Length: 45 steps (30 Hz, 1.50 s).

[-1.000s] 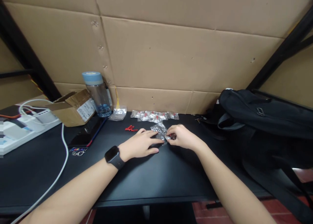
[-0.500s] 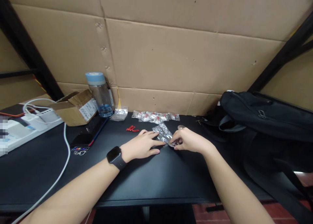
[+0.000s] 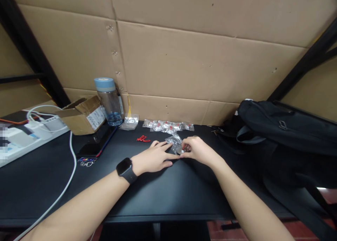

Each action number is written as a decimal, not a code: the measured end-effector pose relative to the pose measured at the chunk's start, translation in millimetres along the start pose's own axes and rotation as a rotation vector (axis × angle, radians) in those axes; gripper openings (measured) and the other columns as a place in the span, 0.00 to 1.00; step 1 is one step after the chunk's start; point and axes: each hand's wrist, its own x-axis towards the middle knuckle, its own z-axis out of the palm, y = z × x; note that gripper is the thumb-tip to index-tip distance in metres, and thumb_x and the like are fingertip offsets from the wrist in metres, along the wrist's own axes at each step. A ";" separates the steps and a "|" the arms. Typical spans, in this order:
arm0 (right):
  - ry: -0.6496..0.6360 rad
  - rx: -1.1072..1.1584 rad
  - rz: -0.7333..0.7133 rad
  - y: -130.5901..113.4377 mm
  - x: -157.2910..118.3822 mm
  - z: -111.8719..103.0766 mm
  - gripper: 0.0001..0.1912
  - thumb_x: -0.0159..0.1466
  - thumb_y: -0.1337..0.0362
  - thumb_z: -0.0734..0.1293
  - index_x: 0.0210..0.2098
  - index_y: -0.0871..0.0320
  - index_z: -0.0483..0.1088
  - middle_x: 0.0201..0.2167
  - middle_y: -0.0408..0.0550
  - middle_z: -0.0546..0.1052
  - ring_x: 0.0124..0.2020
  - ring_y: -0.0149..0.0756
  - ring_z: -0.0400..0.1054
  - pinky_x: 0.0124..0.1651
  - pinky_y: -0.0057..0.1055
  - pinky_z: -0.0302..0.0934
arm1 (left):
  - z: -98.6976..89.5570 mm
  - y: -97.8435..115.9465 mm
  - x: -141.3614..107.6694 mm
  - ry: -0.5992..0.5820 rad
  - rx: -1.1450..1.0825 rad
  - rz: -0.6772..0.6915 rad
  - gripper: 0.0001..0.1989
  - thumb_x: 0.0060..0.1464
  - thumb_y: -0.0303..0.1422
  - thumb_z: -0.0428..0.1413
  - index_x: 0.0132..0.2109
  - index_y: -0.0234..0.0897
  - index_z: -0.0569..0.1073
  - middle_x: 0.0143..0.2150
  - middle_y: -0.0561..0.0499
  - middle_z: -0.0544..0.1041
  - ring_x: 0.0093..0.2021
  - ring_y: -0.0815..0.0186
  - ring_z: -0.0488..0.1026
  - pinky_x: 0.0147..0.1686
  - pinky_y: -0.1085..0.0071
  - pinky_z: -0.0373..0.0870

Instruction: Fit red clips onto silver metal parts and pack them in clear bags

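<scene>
A small clear plastic bag [image 3: 173, 140] lies crinkled on the black desk. My left hand [image 3: 155, 157], with a dark watch on the wrist, rests palm down and open, its fingers spread and reaching the bag's near edge. My right hand [image 3: 197, 150] is closed in a pinch on a clear round disc [image 3: 180, 150] with a bit of red near the fingertips. The disc overlaps the bag's right part; whether it is inside or on top, I cannot tell. Beyond my left hand lie several small red loop-like pieces [image 3: 143, 139].
Several bagged clear discs with red parts [image 3: 170, 129] line the cardboard wall. At left are a bottle [image 3: 109, 107], an open carton [image 3: 79, 120], a phone-like dark slab [image 3: 94, 144], a white cable [image 3: 72, 163] and a power strip [image 3: 31, 135]. A black backpack [image 3: 289, 132] fills the right side.
My right hand has moved slightly left with the disc, now over the bag. The bag looks more bunched up. My left hand stays almost in place, fingers still spread.
</scene>
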 end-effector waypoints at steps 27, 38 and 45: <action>0.064 0.246 -0.122 8.3 12.0 11.1 0.10 0.66 0.61 0.67 0.47 0.55 0.71 0.41 0.47 0.74 0.39 0.35 0.69 0.44 0.30 0.63 | -17.4 2.4 1.2 0.149 -0.133 0.019 0.19 0.60 0.25 0.53 0.54 0.50 0.73 0.57 0.50 0.70 0.59 0.59 0.67 0.56 0.61 0.62; 0.036 0.171 -0.137 20.9 11.2 10.4 0.13 0.57 0.69 0.75 0.42 0.53 0.76 0.41 0.45 0.74 0.38 0.33 0.69 0.44 0.29 0.63 | 0.1 -8.2 17.8 0.351 -0.200 -0.173 0.05 0.62 0.34 0.55 0.41 0.42 0.77 0.44 0.51 0.78 0.46 0.62 0.75 0.49 0.65 0.66; 0.093 0.207 -0.156 12.7 13.0 10.7 0.05 0.65 0.63 0.69 0.36 0.56 0.78 0.36 0.47 0.77 0.38 0.35 0.71 0.44 0.30 0.63 | 0.2 -13.8 15.7 0.391 -0.289 -0.219 0.09 0.61 0.36 0.57 0.48 0.43 0.77 0.44 0.51 0.82 0.46 0.61 0.77 0.52 0.64 0.66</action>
